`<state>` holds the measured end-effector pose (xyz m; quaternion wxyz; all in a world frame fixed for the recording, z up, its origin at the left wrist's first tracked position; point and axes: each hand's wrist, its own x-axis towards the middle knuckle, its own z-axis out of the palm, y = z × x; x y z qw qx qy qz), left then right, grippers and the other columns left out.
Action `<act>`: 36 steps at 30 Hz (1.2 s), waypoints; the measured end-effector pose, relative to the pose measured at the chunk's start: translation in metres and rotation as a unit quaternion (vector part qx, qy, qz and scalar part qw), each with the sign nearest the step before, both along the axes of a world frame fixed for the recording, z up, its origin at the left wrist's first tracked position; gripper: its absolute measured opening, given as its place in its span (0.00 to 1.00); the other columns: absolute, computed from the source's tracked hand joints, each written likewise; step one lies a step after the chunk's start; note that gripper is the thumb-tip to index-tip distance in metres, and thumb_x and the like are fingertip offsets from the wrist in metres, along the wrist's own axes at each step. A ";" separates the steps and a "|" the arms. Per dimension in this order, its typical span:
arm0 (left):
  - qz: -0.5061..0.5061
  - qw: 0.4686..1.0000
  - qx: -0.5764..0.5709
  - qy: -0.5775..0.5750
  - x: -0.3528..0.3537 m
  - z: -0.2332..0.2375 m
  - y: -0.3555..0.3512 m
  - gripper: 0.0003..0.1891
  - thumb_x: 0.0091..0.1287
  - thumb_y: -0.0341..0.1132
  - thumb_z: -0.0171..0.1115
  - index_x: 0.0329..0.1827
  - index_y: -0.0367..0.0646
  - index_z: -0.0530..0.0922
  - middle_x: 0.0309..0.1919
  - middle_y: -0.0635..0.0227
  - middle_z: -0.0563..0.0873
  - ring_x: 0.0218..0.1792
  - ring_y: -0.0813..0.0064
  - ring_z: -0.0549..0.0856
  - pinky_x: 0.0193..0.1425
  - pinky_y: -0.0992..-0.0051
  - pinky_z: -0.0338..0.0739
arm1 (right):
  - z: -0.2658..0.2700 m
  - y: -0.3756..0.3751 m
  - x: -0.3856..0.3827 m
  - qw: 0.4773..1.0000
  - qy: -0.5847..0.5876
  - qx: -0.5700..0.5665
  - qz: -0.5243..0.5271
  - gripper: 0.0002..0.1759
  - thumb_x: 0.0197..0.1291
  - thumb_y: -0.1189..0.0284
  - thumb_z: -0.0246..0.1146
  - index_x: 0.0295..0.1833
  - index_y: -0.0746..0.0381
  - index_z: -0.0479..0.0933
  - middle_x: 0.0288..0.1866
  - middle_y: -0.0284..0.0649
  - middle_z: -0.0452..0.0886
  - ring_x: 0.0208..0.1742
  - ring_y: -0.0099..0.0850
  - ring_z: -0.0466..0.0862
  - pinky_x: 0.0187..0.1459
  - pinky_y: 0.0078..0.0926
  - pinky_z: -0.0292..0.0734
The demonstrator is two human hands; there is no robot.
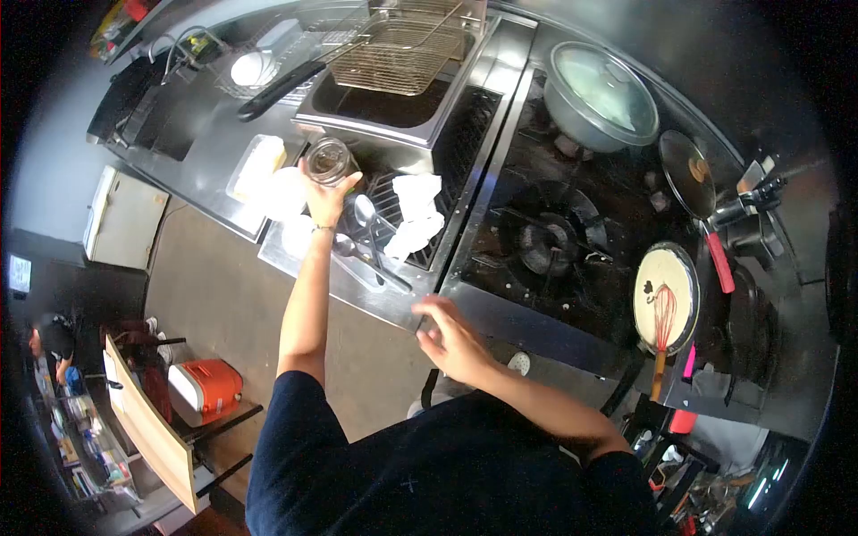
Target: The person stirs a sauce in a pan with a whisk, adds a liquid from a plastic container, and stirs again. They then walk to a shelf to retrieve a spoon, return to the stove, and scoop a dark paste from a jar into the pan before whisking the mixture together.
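Head cam: your L hand (326, 198) is closed round a glass jar (328, 161), held from below over the steel counter (206, 134), left of stove (545, 237), just beside fryer (393, 103). Your R hand (451, 338) sits at stove's near edge, fingers curled; can't tell if it grips anything. Batter pan (666, 277) w/ whisk (663, 322) at right.

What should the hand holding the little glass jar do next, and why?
Probably lower the glass jar onto a bare patch of the steel counter. The left hand seems to hold it up right beside the spoons and white cloth, a crowded spot. The right hand only rests on the counter edge and isn't helping to hold it.
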<state>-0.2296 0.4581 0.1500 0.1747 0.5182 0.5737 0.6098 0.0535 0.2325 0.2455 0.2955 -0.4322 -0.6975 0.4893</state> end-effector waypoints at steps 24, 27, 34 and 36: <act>-0.648 0.561 -0.507 -0.093 0.400 0.066 -0.286 0.24 0.67 0.40 0.60 0.62 0.37 0.67 0.51 0.63 0.80 0.51 0.74 0.80 0.55 0.75 0.74 | 0.034 -0.142 0.372 0.851 -0.477 -0.040 -0.214 0.44 0.44 0.77 0.66 0.68 0.39 0.61 0.54 0.41 0.70 0.45 0.46 0.80 0.43 0.41 0.79; -0.647 0.520 -0.550 -0.092 0.438 0.062 -0.297 0.26 0.67 0.44 0.58 0.62 0.36 0.66 0.52 0.62 0.79 0.51 0.73 0.80 0.53 0.75 0.75 | 0.030 -0.141 0.382 0.874 -0.433 -0.013 -0.221 0.41 0.44 0.76 0.66 0.67 0.42 0.64 0.52 0.42 0.72 0.44 0.46 0.80 0.44 0.41 0.78; -0.594 0.525 -0.579 -0.191 0.467 0.067 -0.311 0.20 0.69 0.43 0.56 0.55 0.38 0.70 0.37 0.66 0.80 0.39 0.74 0.81 0.46 0.75 0.76 | 0.025 -0.134 0.412 0.925 -0.225 0.129 -0.278 0.27 0.47 0.72 0.70 0.57 0.56 0.74 0.45 0.44 0.77 0.41 0.40 0.82 0.38 0.37 0.78; -0.562 0.540 -0.584 -0.226 0.467 0.062 -0.315 0.18 0.69 0.42 0.55 0.53 0.38 0.71 0.34 0.67 0.80 0.36 0.74 0.81 0.45 0.75 0.76 | 0.030 -0.126 0.423 0.917 -0.144 0.151 -0.340 0.20 0.48 0.72 0.70 0.49 0.59 0.78 0.34 0.44 0.79 0.33 0.40 0.81 0.35 0.32 0.76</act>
